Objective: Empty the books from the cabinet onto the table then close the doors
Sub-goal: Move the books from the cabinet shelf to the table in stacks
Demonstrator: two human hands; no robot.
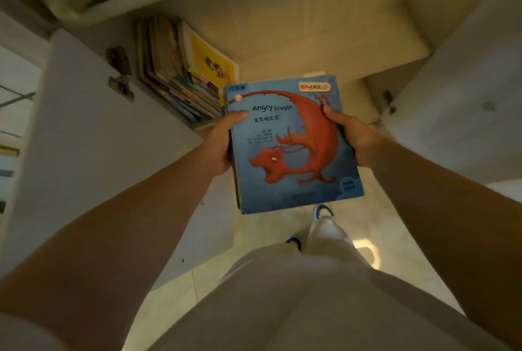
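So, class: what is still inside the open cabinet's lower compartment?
A row of leaning books stands at the left of the cabinet; the rest of the floor looks bare. The blue dragon book, held by both hands, hides part of the front.

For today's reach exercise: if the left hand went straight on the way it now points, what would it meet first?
Probably the row of books leaning in the cabinet. The left hand, gripping the blue book, points up towards them, though depth is hard to judge.
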